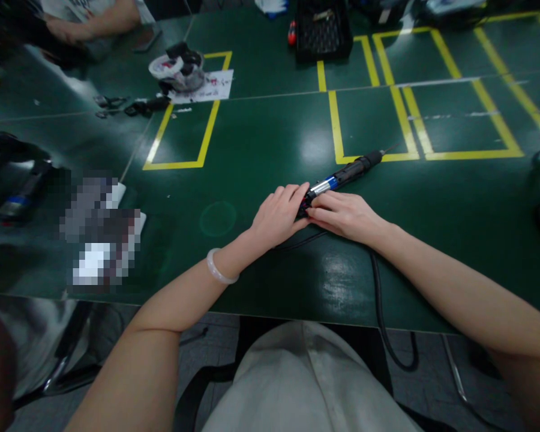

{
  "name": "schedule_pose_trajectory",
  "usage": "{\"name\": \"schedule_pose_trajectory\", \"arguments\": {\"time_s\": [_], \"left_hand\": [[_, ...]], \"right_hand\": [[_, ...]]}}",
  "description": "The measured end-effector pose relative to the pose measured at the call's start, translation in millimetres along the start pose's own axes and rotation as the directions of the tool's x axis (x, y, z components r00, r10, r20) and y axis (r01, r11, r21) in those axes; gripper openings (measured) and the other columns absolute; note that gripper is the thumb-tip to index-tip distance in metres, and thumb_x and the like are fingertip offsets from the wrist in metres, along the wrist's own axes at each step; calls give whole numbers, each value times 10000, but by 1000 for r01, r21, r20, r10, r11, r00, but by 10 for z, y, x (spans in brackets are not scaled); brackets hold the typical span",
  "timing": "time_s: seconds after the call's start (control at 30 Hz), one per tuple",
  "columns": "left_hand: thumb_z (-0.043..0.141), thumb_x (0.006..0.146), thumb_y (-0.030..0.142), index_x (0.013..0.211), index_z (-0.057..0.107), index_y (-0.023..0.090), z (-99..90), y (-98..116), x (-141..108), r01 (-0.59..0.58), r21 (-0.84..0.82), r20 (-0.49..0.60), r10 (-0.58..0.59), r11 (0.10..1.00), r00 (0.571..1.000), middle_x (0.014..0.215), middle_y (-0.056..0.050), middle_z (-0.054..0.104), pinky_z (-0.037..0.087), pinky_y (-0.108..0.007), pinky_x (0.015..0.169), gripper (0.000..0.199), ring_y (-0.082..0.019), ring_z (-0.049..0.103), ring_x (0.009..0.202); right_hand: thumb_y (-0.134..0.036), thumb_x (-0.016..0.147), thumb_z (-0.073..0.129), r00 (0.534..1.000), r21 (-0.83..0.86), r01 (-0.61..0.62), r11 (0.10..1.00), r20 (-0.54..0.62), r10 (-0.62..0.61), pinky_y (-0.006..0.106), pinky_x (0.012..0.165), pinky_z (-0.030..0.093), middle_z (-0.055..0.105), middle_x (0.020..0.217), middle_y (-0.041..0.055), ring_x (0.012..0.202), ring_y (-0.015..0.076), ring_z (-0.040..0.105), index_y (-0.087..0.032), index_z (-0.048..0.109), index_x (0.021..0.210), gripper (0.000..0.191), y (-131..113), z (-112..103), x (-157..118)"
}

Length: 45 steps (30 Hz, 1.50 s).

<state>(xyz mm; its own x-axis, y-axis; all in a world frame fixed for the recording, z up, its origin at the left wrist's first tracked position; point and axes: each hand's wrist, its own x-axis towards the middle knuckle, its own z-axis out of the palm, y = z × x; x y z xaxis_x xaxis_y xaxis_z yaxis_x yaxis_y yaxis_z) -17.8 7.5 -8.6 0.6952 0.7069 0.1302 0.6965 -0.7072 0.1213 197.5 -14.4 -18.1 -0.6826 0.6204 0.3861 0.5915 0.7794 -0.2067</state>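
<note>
Head view: a snag on the black cord [378, 291] drooping off the green table [270, 141] could, if it's attached, jerk this driver-like tool [344, 176] lying ahead of me. My forearms angle inward; left hand [280, 216] wraps its rear end, right hand [347, 216] bunches fingers there, pinching what, I can't tell.

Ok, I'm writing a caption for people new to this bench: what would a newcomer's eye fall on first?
Probably the middle of the picture: the left hand, with a pale bracelet on that arm, holds the near end of a dark tool with a blue and silver section, and the right hand meets it there. Next, likely the yellow tape outlines on the green table, beyond the hands.
</note>
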Motion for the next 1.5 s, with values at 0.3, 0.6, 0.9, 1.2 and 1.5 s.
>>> {"name": "schedule_pose_trajectory", "arguments": {"time_s": [0.3,0.6,0.9,1.2,1.5], "left_hand": [[757,968,425,1525,429,33,-4,10,-4,-13,32,-4,13,999,1000,1365,-191,548,489,-406,956,756,-336,535,1145],[557,1074,320,1525,451,82,13,117,24,81,63,-6,-81,995,997,1340,-191,569,489,-415,921,520,-339,554,1124],[629,1065,303,1556,418,67,-16,-211,209,198,85,-1,-199,976,980,1409,-216,521,432,-449,1014,584,-392,525,1208],[547,1085,380,1539,427,115,48,-1266,559,487,144,-110,-475,861,873,1433,-205,507,389,-475,1034,539,-399,459,1292],[295,1160,598,1385,412,37,114,-2219,877,720,146,-189,-696,678,693,1411,-147,497,338,-372,935,615,-160,380,1173]], "right_hand": [[-399,1051,450,999,-67,42,997,-26,-44,342,779,505,697,990,104,914,215,621,-194,744,1014,360,24,2,-6],[-374,1033,454,995,29,-49,998,-81,51,367,836,514,694,1055,117,967,240,644,-202,702,1250,372,-4,-2,-30],[-302,1032,431,990,-16,-121,993,-74,120,310,712,472,699,976,96,884,215,655,-177,644,1248,328,-3,-33,-40],[-287,1026,425,979,26,-203,979,-25,203,285,672,448,724,1042,87,837,187,665,-174,609,1270,326,34,-1,-44],[-262,1017,446,977,37,-213,976,-5,214,280,668,441,727,1072,87,823,179,665,-153,613,1267,319,60,25,-47]]}}
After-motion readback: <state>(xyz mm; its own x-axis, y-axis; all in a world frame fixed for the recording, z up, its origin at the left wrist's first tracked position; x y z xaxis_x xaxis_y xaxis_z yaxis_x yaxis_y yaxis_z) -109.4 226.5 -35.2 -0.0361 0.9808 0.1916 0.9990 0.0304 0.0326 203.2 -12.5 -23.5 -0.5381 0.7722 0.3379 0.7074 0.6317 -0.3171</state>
